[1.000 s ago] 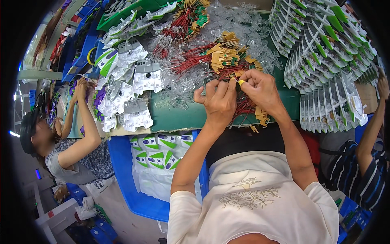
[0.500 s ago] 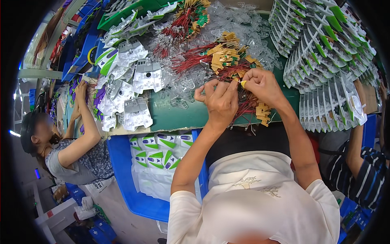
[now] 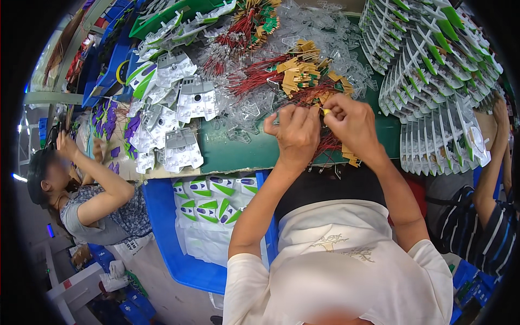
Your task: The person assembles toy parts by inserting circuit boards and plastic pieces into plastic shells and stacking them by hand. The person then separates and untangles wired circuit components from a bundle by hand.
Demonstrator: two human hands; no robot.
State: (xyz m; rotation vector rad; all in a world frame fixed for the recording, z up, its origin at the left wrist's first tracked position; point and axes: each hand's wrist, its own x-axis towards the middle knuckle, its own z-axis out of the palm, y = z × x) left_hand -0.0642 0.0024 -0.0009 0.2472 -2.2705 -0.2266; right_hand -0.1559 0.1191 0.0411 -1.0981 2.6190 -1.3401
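My left hand [image 3: 298, 131] is closed, with thumb and index finger pinched together over the bench. My right hand [image 3: 352, 123] is also in a pinch, its fingertips almost meeting the left's. A small yellow band or cover [image 3: 326, 111] shows at a right fingertip. Whatever the fingers hold is too small and hidden to name. Just beyond them lies a heap of tan circuit-board strips [image 3: 299, 76] with red wires [image 3: 254, 77]. More red wires [image 3: 327, 143] and tan strips [image 3: 349, 156] lie under and beside the hands.
Clear plastic parts [image 3: 238, 116] spread over the green mat [image 3: 233, 149]. White-grey housings [image 3: 197, 103] are piled left; stacked white-green shells [image 3: 433, 81] stand right. A blue bin [image 3: 162, 233] with white-green pieces [image 3: 208, 211] sits below the bench edge. Co-workers [image 3: 97, 206] [image 3: 476, 227] sit either side.
My hands have shifted only slightly, still pinched close together. The left co-worker's hand has come off the bench toward the head. The right co-worker's arm has moved away to the right.
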